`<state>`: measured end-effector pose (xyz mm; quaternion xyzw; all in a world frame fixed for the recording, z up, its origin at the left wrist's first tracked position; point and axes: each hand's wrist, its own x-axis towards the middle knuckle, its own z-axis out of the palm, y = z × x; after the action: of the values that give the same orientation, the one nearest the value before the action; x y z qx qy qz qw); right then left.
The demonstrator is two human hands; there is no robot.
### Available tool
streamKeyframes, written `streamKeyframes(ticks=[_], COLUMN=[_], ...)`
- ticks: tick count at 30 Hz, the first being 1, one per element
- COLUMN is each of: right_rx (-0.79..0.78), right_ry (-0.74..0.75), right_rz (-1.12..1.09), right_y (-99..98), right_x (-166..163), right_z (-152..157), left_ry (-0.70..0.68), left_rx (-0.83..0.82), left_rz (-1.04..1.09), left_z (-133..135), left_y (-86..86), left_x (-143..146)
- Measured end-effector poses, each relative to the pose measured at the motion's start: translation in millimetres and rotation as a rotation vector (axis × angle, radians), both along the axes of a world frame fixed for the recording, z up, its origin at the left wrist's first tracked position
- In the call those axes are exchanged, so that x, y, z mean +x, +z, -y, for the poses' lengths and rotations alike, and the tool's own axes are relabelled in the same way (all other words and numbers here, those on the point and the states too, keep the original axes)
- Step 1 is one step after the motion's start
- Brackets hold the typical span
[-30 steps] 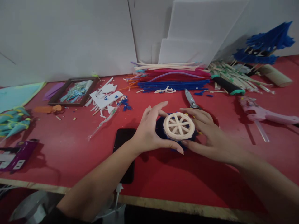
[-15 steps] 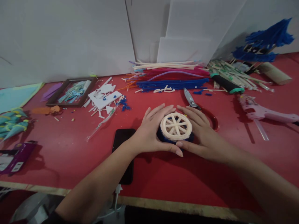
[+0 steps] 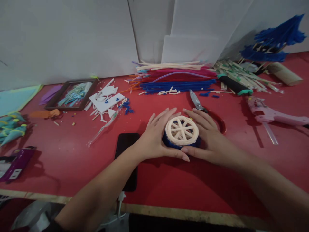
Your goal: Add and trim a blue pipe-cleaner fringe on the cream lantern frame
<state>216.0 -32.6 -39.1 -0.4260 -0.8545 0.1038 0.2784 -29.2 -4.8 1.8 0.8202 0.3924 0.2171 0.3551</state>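
Left grip (image 3: 154,138): spread in a wide C, fingers along the far left of the round piece, thumb stretched across its near side; grasping it.
Right grip (image 3: 209,140): bent in a matching curve, fingers round the far right, thumb pressed to the near edge, its tip just beside the left thumb; grasping the same piece.
Round piece (image 3: 182,129): between the two grips, low over the counter (image 3: 159,187); whether its underside touches is hidden.
Wheel top: cream, facing up, a thick fuzzy rim with straight spokes crossing at the centre; more cream strips show through the gaps.
Blue base: dark and fuzzy, a little wider than the wheel, partly covered by both grips.
Yellow bit (image 3: 191,119): small, beside the right grip's fingers.
Scissors (image 3: 197,101): just beyond the right grip, blades pointing away, red handle beside its knuckles.
Phone (image 3: 126,141): left of the left grip, partly under that forearm.
Pipe cleaners (image 3: 178,86): bundled beyond both grips, blue ones nearest.
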Motion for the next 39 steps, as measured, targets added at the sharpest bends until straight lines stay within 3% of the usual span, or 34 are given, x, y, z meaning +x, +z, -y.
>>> streamKeyframes(ticks=[6, 11, 18, 25, 29, 33, 39], right_rx=[-0.017, -0.055, -0.001, 0.043, 0.097, 0.023, -0.160], right_ry=[-0.012, -0.003, -0.070, -0.113, -0.145, -0.126, -0.026], right_rz=[-0.048, -0.171, -0.236, -0.206, -0.227, -0.213, -0.206], right_y=[-1.6, 16.3, 37.5, 33.1, 30.6, 32.5, 39.4], right_x=[-2.4, 1.4, 12.9, -4.0, -8.2, -3.2, -1.4], right_z=[-2.0, -4.0, 0.0, 17.4, 28.1, 20.7, -8.7], left_ry=[0.001, 0.009, 0.186, 0.226, 0.165, 0.083, 0.179], left_rx=[0.000, 0.061, 0.142, 0.298, 0.267, 0.160, 0.115], left_rz=[-0.004, -0.037, -0.031, -0.072, -0.077, -0.059, -0.016], left_z=[-0.1, -4.2, 13.6, 30.2, 23.9, 20.5, 22.3], left_y=[0.7, 11.1, 34.4, 18.4, 14.5, 18.6, 13.9], left_x=[0.8, -5.4, -20.7, -15.6, -26.5, -33.5, -22.9])
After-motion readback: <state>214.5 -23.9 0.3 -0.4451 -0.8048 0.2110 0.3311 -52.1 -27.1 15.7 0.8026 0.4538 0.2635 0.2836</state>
